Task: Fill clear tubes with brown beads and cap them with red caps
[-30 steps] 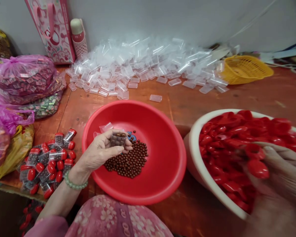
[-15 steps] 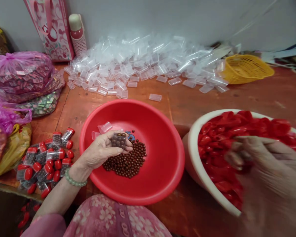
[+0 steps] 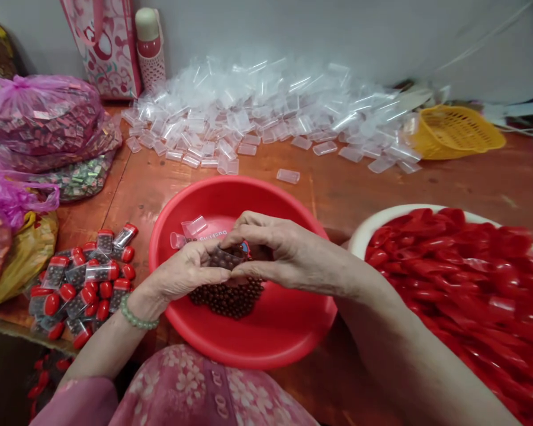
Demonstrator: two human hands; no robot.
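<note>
Over the red basin [image 3: 293,331], my left hand [image 3: 189,269] holds a small clear container [image 3: 225,259] filled with brown balls. My right hand [image 3: 278,251] meets it from the right, its thumb and fingers closed around the container's open end; whatever they pinch there is hidden. Loose brown balls [image 3: 231,300] lie in the basin under both hands. Two clear cases [image 3: 194,226] rest against the basin's left inner side.
A white-rimmed tub [image 3: 359,239] of red caps [image 3: 462,278] stands right. Filled red-capped containers [image 3: 82,284] lie left, near plastic bags [image 3: 48,118]. Behind are a heap of clear cases [image 3: 257,112], a yellow basket [image 3: 459,133] and a bottle [image 3: 150,50].
My right hand has moved left from the tub of red caps to the container. My left hand still holds the container, now tilted. The view has shifted slightly.
</note>
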